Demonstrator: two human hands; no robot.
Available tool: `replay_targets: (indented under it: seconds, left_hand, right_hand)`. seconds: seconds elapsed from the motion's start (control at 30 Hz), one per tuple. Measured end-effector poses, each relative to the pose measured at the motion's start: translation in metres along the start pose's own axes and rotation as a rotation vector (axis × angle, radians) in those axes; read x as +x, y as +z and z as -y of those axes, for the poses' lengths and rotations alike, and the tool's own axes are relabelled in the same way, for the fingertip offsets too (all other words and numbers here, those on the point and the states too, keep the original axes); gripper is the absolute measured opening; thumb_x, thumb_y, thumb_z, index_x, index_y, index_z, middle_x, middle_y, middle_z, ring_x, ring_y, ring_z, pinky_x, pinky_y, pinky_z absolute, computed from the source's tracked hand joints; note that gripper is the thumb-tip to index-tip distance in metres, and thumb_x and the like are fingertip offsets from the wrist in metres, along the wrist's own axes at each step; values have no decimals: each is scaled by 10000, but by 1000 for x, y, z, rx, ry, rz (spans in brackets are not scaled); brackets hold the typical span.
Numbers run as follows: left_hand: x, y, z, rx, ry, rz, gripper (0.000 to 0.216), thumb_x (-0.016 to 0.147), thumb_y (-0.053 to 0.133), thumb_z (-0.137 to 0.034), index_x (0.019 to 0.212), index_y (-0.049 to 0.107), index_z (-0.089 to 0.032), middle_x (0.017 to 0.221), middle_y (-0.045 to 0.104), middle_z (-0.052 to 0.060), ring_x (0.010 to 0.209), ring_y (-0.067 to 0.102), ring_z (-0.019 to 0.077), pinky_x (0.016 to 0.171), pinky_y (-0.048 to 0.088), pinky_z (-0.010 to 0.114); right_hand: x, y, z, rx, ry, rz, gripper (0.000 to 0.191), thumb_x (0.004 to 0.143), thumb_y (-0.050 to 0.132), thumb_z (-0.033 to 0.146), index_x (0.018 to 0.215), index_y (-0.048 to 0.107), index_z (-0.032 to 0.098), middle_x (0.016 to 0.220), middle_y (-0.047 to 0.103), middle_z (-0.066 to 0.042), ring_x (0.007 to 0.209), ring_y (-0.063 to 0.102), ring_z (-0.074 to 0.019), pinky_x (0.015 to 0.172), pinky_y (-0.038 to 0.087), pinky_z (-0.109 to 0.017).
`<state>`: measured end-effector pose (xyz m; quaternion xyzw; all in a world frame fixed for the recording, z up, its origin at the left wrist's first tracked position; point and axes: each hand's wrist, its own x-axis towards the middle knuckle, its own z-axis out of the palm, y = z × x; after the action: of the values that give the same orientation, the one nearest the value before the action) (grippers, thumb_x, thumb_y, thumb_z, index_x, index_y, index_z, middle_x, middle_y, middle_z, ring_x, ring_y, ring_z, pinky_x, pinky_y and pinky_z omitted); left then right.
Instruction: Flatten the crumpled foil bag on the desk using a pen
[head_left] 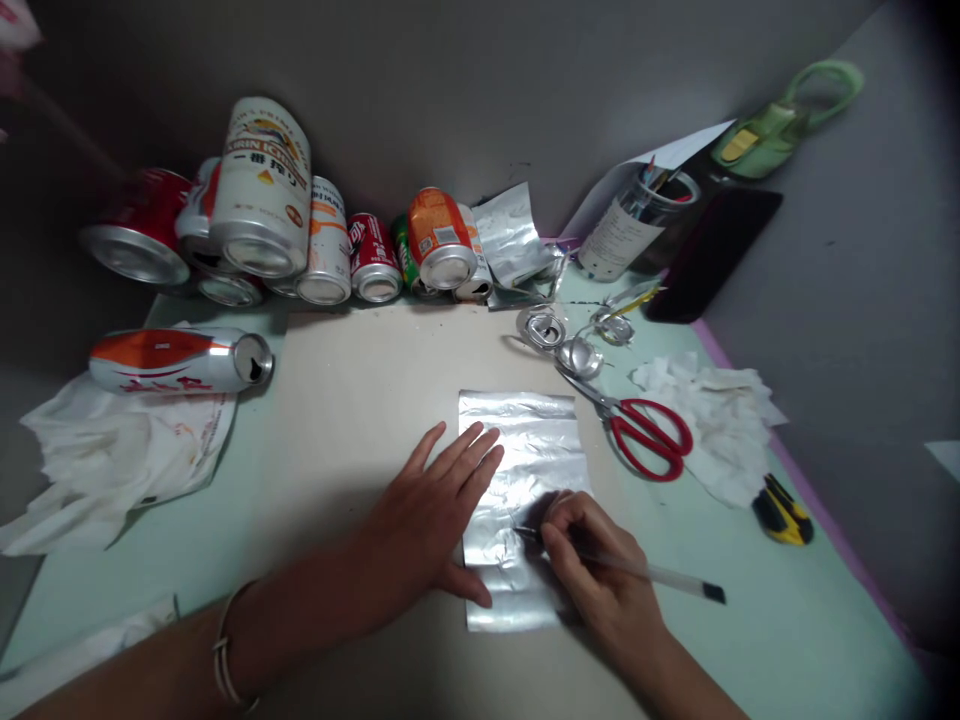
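Silver sheet metal (532, 455), creased in crosswise bands, lies flat in the middle of a pale board (352, 400) on a light green worktop (739, 650). A person's left hand (439, 510) is open, its fingers spread across the sheet's left edge. The right hand (600, 565) grips a clear pen (679, 581) with a dark end cap, its tip at the sheet's surface. To the right are red-handled scissors (651, 438), crumpled white tissue (716, 425) and a yellow-and-black cutter (782, 512). Cut can ends (579, 355) lie just beyond the scissors' blades. Along the far side stands a row of drink cans (326, 240), some stacked; far right, a pen cup (619, 235). At left, an orange-and-white can (169, 360) lies on its side.
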<state>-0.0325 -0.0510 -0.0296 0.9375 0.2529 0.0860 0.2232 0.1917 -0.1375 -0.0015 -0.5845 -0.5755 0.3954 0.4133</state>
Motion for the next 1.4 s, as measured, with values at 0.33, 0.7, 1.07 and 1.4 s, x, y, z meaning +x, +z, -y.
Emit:
replay_targets:
  seconds: [0.33,0.7,1.07,1.4]
  left_hand:
    - [0,4,-5,49,-51,-49,1282,739,717,-880,1619,284,-56,1683,312,274,1597,249,404,1305,107,597]
    - [0,-1,-2,56,-17,-25,1264,757,738,-839,1630,245,-69,1680,322,274,1590,261,417,1293,135,619]
    - [-1,13,-4,111,-49,-107,1322,685,789,-838,1621,213,-104,1685,338,245,1608,232,365,1311,10,536]
    - [0,8,-4,105,-81,-23,1347,662,711,-940,1629,251,-123,1697,310,238,1607,231,379,1304,3,545]
  right_hand:
    - [2,-3,-3,88,76,-33,177,986,698,370,866,665,243,787,663,-7,693,595,-181,611,468,-274]
    - [-1,1,1,63,55,-47,266,1009,624,319,770,543,233,692,572,20,621,500,-154,564,416,-266]
    - [2,3,5,70,26,-56,243,1004,624,276,775,550,236,701,589,16,624,525,-157,570,437,-278]
    - [-1,2,3,69,20,4,259,1024,599,259,783,505,241,709,557,22,624,487,-151,561,390,-278]
